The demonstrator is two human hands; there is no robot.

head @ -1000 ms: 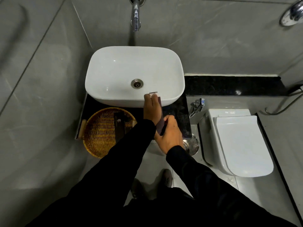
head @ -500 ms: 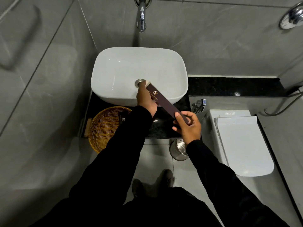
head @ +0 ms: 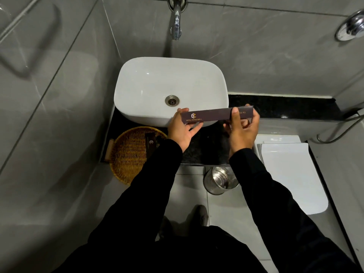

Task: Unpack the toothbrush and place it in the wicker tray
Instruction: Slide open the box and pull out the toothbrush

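A long dark brown toothbrush box (head: 212, 115) with a gold logo lies level above the front rim of the sink. My left hand (head: 183, 129) holds its left end and my right hand (head: 242, 127) grips its right end, thumb over the top face. The box is closed; the toothbrush inside is hidden. The round wicker tray (head: 130, 154) sits on the black counter at the lower left of the sink, partly behind my left sleeve. A small dark packet (head: 150, 142) lies in it.
A white basin (head: 149, 85) stands on a black counter (head: 201, 152) under a chrome tap (head: 175, 26). A steel bin (head: 220, 180) is on the floor below the counter. A white toilet (head: 291, 174) stands at the right, with a hose beside it.
The box has turned from upright, through a slant, to level. My right hand moved right and up to its right end; my left hand shifted to its left end.
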